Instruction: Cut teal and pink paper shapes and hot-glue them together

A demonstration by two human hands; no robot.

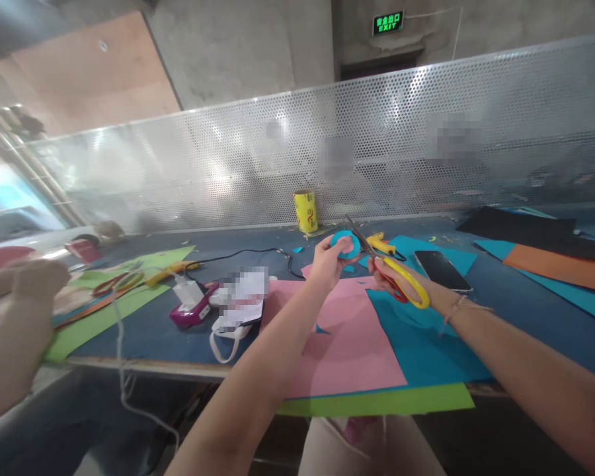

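Observation:
My left hand (328,260) pinches a small round piece of blue paper (344,243) above the table. In my right hand (383,277) is a pair of scissors (406,281) with yellow and red handles. The blades point up and away, right beside the blue piece's edge; whether they touch it I cannot tell. Under my hands lies a pink sheet (344,350) with a small blue scrap (322,329) on it. A blue sheet (426,354) sticks out from beneath it on the right, and a green sheet (381,402) shows along the front edge.
A dark phone (442,270) lies right of my hands. Behind stand a yellow tin (306,211) and a yellow glue gun (381,244). Black and orange sheets (558,264) fill the right. At left are a purple device (191,314), a white cable (120,357) and another person's arm (17,337).

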